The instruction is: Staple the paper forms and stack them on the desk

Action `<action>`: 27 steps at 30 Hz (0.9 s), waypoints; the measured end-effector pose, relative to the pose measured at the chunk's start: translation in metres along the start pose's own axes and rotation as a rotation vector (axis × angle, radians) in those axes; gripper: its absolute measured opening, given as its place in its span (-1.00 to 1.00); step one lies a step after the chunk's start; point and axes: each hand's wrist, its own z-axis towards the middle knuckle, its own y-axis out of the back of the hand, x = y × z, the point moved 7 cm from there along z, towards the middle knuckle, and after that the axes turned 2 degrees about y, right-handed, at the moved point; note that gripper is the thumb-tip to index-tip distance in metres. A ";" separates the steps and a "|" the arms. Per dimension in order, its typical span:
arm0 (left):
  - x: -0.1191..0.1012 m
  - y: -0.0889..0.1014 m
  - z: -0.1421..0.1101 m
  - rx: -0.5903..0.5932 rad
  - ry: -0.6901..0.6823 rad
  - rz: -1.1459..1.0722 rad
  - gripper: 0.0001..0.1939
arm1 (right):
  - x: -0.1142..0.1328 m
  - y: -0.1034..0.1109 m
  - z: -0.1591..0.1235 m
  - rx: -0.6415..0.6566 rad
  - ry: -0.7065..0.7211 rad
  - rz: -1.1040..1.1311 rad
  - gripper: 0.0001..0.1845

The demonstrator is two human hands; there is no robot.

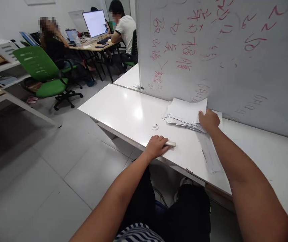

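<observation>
Near the front edge of the white table (113,104), my left hand (156,146) is closed over what looks like a small pale stapler (170,144). Only one end of it sticks out past the fingers. My right hand (210,120) pinches the right edge of the top white sheet (188,109), thumb on top. That sheet lifts slightly at its right corner above an uneven stack of papers (184,124). A small white curled item (155,126) lies on the table to the left of the stack.
Behind the papers stands a whiteboard (171,77) with red writing. A flat transparent sleeve or sheet (210,154) lies under my right forearm. At the back left are a green chair (50,87), a desk with a monitor (96,23), and two seated people.
</observation>
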 end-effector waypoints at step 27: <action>0.005 0.011 -0.002 -0.056 0.077 0.019 -0.71 | -0.189 0.032 -0.200 0.000 -0.221 -0.276 -0.10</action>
